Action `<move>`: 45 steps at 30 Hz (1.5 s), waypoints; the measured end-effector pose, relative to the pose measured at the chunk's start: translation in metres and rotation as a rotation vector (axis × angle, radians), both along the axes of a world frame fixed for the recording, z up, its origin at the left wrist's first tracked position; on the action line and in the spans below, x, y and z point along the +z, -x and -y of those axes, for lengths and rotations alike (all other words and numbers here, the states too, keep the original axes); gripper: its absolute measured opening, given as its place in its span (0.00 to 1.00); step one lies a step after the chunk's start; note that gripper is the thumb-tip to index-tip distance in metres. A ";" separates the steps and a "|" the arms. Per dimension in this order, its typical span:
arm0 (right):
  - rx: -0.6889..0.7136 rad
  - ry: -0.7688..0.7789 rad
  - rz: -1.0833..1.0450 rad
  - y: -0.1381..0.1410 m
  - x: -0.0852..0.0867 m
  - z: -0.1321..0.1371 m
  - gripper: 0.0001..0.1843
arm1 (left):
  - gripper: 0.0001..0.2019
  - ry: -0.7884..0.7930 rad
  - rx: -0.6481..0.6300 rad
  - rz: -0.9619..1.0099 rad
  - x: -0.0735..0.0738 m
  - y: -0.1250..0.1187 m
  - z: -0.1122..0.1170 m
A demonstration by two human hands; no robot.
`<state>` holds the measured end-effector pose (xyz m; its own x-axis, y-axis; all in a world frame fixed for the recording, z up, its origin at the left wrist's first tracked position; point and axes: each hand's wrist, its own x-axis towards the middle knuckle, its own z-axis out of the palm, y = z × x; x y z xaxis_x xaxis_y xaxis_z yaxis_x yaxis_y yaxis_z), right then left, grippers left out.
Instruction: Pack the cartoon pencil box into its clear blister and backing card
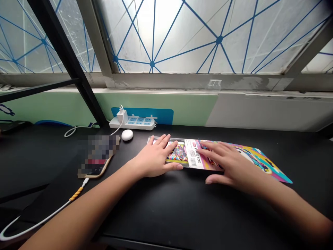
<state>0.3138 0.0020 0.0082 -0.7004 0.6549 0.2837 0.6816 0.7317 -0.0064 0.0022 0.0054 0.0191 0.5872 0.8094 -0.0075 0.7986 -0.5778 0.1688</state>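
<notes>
A colourful pencil box (194,158) in clear wrapping, with a white "PENCIL BOX" label, lies flat on the black desk (182,208) in the middle of the head view. My left hand (156,158) rests palm down on its left end, fingers spread. On the box's right part lies my right hand (223,165), also flat with fingers apart and the thumb on the desk. A colourful printed card or sheet (265,163) sticks out from under my right hand toward the right.
A phone (97,158) on a white charging cable (52,215) lies at the left. Behind it are a white power strip (135,122) and a small white oval case (127,135). A black slanted post (70,62) and the window wall close the back.
</notes>
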 end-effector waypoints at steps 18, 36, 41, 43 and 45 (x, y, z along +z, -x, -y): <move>-0.046 0.063 -0.011 -0.038 -0.008 -0.014 0.30 | 0.28 0.052 0.220 -0.023 0.007 0.025 -0.014; 0.312 -0.357 -0.016 0.119 -0.017 0.125 0.19 | 0.25 -0.041 0.244 0.134 -0.003 -0.005 -0.007; 0.315 0.065 0.042 0.154 -0.019 0.086 0.35 | 0.25 -0.072 0.230 0.118 -0.004 -0.006 -0.006; 0.349 0.290 -0.016 0.154 -0.010 0.065 0.34 | 0.25 -0.090 0.218 0.103 -0.006 -0.006 -0.006; 0.376 0.418 -0.085 0.151 -0.005 0.052 0.30 | 0.26 -0.114 0.206 0.086 -0.007 -0.006 -0.007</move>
<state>0.1626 -0.0499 0.0031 -0.8930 0.4338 0.1199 0.3591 0.8474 -0.3912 0.0083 0.0120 0.0116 0.4045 0.9046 0.1341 0.8868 -0.4239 0.1842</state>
